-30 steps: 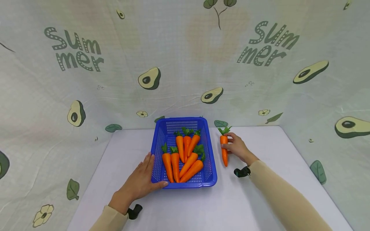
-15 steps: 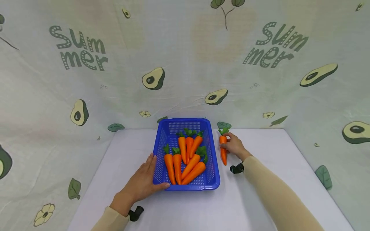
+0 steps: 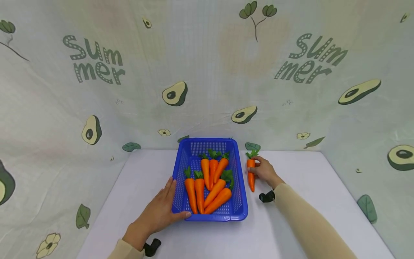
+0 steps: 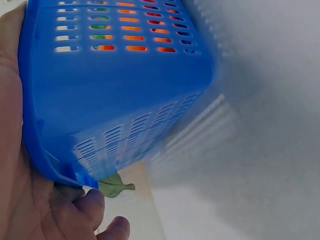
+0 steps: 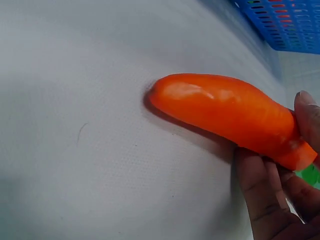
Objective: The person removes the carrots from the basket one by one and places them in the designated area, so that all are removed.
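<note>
In the head view a blue plastic basket (image 3: 242,215) stands mid-table, with several orange carrots (image 3: 218,201) with green tops lying in it. My left hand (image 3: 158,212) rests on its left front corner, fingers straight along the left rim and thumb over the front rim. The left wrist view has this hand (image 4: 30,200) against the rim, beside the slotted wall. To the right of the basket, my right hand (image 3: 266,170) pinches a single carrot (image 3: 251,180) between thumb and fingers, leafy end away from me. The right wrist view puts its tip close over the cloth, above its shadow.
A white cloth covers the table (image 3: 291,208). Behind it and at both sides hangs a pale curtain (image 3: 207,72) printed with avocados, leaves and lettering. The basket's far rim is close to the back curtain.
The carrot in my right hand has shifted slightly left, nearer the basket's right side. My left hand keeps its place on the basket corner. The head view has tilted and turned slightly.
</note>
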A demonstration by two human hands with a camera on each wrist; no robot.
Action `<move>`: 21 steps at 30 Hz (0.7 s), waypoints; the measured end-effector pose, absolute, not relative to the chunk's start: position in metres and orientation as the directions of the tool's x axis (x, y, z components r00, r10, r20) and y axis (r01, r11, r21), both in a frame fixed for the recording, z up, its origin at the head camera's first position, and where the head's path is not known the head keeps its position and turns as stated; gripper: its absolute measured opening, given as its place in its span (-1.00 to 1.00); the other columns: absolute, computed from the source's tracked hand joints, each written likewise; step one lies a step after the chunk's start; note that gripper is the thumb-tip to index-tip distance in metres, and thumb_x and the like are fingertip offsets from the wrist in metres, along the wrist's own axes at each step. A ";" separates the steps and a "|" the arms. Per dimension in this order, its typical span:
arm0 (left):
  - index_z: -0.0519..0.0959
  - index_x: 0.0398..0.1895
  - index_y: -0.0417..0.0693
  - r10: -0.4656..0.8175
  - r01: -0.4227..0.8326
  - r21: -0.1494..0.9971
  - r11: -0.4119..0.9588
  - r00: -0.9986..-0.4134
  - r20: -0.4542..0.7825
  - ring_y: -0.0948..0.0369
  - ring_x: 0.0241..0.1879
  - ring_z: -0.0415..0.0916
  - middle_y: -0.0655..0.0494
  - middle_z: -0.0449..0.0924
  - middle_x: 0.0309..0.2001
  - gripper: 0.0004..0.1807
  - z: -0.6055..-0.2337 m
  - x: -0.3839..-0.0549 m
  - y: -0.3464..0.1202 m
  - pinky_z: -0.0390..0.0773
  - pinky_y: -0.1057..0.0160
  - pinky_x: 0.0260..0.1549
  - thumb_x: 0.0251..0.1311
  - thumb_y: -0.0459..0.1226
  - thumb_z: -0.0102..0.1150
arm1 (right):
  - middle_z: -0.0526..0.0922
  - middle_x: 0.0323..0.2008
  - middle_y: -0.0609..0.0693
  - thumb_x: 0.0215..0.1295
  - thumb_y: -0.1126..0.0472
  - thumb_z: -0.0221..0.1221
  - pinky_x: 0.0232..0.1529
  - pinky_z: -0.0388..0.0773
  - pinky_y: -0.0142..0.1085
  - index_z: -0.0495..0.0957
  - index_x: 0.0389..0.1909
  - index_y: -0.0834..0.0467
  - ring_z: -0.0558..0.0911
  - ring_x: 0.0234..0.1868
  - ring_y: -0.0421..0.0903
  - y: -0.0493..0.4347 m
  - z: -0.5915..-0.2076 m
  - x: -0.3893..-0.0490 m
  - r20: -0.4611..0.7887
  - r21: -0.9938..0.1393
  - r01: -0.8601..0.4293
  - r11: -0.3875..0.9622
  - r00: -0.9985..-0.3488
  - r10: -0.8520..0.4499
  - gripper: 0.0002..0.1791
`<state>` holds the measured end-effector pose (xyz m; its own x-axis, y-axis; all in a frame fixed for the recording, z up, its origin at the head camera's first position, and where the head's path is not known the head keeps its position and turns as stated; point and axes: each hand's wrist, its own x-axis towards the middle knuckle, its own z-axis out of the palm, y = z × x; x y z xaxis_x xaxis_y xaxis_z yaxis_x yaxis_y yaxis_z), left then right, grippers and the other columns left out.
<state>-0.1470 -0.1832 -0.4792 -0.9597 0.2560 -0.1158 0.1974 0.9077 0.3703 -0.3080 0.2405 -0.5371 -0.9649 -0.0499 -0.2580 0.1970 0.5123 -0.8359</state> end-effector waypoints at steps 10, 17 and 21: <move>-0.07 0.72 -0.20 0.265 0.207 0.360 0.910 -0.957 -0.120 -0.19 0.62 0.14 -0.16 -0.19 0.73 0.47 -0.480 -0.143 -0.183 0.18 -0.20 0.57 0.01 0.61 0.15 | 0.42 0.41 0.46 0.49 0.11 0.30 -0.09 0.79 -0.21 0.26 0.60 0.21 0.68 0.03 0.13 0.239 -0.543 -0.302 -0.254 -0.801 0.183 0.570 -0.966 -0.046 -0.24; -0.10 0.73 -0.19 0.255 0.188 0.376 0.907 -0.957 -0.136 -0.19 0.63 0.11 -0.15 -0.22 0.74 0.46 -0.477 -0.142 -0.183 0.19 -0.22 0.56 0.03 0.58 0.19 | 0.39 0.42 0.43 0.52 0.07 0.28 -0.10 0.78 -0.24 0.20 0.64 0.17 0.68 -0.03 0.06 0.239 -0.539 -0.300 -0.297 -0.797 0.220 0.563 -0.954 -0.048 -0.21; -0.10 0.72 -0.20 0.267 0.205 0.376 0.904 -0.956 -0.121 -0.18 0.64 0.09 -0.15 -0.24 0.74 0.46 -0.478 -0.144 -0.184 0.19 -0.22 0.56 0.04 0.59 0.17 | 0.38 0.41 0.45 0.53 0.10 0.27 -0.11 0.79 -0.24 0.19 0.64 0.18 0.69 -0.06 0.06 0.243 -0.537 -0.302 -0.288 -0.799 0.207 0.565 -0.956 -0.057 -0.22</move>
